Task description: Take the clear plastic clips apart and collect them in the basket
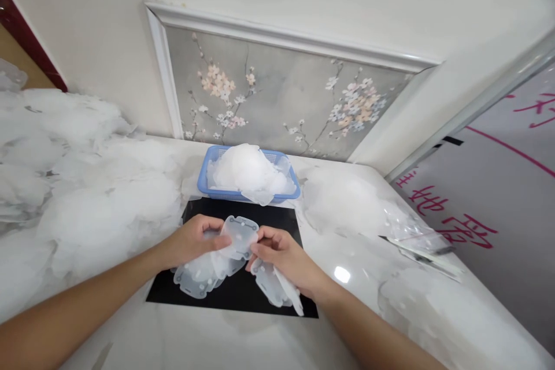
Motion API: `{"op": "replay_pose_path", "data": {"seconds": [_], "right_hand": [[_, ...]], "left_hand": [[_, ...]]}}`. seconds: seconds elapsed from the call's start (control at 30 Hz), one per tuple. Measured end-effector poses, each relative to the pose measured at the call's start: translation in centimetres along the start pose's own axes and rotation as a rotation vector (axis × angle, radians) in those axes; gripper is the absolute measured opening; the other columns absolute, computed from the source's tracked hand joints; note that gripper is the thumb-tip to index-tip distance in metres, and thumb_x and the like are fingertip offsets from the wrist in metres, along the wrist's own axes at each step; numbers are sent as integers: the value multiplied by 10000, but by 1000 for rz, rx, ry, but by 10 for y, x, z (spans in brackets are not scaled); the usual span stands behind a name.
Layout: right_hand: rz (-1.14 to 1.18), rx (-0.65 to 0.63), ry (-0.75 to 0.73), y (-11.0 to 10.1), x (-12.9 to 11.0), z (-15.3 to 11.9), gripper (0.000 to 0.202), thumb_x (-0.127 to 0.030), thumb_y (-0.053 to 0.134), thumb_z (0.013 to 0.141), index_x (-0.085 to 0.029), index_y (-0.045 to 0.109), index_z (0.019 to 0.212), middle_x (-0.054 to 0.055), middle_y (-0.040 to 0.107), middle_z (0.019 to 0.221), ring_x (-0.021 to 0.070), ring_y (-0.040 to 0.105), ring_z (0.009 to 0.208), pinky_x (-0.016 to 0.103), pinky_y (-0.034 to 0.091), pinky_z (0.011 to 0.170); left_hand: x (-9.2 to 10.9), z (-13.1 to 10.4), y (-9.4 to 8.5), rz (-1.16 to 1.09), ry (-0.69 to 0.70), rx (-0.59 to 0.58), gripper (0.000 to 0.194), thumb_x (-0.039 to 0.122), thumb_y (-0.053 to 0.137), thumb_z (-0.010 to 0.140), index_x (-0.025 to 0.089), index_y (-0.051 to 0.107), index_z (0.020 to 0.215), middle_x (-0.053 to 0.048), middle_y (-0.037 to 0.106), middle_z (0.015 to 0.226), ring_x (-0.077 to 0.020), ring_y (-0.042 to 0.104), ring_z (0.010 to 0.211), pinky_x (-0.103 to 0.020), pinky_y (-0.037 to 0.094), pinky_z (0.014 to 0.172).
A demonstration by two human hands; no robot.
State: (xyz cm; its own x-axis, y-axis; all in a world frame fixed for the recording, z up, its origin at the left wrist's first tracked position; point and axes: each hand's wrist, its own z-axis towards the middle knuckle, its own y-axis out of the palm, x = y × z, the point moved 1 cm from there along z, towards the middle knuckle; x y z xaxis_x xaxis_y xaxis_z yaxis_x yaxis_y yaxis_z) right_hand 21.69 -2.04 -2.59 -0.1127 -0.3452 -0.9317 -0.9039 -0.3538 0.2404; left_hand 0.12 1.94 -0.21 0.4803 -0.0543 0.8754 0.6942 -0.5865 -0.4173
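Note:
Above the black mat (281, 218), my left hand (195, 241) pinches a translucent plastic piece (239, 236) with rounded, notched corners, thumb on its face. The fingers of my right hand (281, 254) are at its right edge and also hold several similar pieces (272, 284) that hang below the palm. More translucent pieces (195, 278) are fanned out under my left hand, over the mat; whether my left hand holds them too is unclear. Behind the mat stands a blue basket (203, 180) heaped with white translucent pieces (247, 169).
Large piles of translucent pieces (108, 219) cover the left side of the white table (182, 335). Another pile (342, 199) and clear plastic bags (411, 231) lie to the right. A wall with a framed floral panel (277, 92) rises behind; a board with pink writing (489, 185) stands right.

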Motion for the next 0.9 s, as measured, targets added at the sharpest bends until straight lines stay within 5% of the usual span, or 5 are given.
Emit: {"op": "replay_pose_path", "data": {"seconds": [0.13,0.4,0.73,0.8,0.9], "right_hand": [[-29,-64,-19,11,4,0,435,-567,777,707,-189,600,833,29,732,696,152,652,586,269,460,608],[-12,-40,-35,6,5,0,433,-578,775,709,-201,567,752,-1,692,650,148,630,582,267,443,601],[-16,52,-31,1,4,0,419,-557,782,703,-199,571,758,1,683,571,134,576,487,244,400,531],[-20,79,-41,-2,4,0,394,-553,753,732,-203,585,798,1,679,567,137,562,473,247,393,519],[-28,127,-132,-8,1,-2,264,-458,700,783,-205,635,825,1,686,665,129,549,530,248,391,539]], "left_hand": [[-3,0,9,-7,-55,28,305,457,725,733,161,704,802,22,611,683,-154,531,629,-245,385,574],[-2,-1,15,118,-17,30,378,495,541,853,178,569,647,40,437,581,-123,385,543,-243,276,495],[-7,-2,13,78,3,26,607,737,323,868,217,303,556,62,216,540,-91,193,501,-256,150,452],[-4,-4,11,78,-6,18,595,697,337,888,205,369,555,61,254,523,-93,226,486,-251,184,450],[2,-7,5,98,31,-53,315,456,550,870,175,654,773,9,599,700,-149,531,652,-245,407,612]]}}
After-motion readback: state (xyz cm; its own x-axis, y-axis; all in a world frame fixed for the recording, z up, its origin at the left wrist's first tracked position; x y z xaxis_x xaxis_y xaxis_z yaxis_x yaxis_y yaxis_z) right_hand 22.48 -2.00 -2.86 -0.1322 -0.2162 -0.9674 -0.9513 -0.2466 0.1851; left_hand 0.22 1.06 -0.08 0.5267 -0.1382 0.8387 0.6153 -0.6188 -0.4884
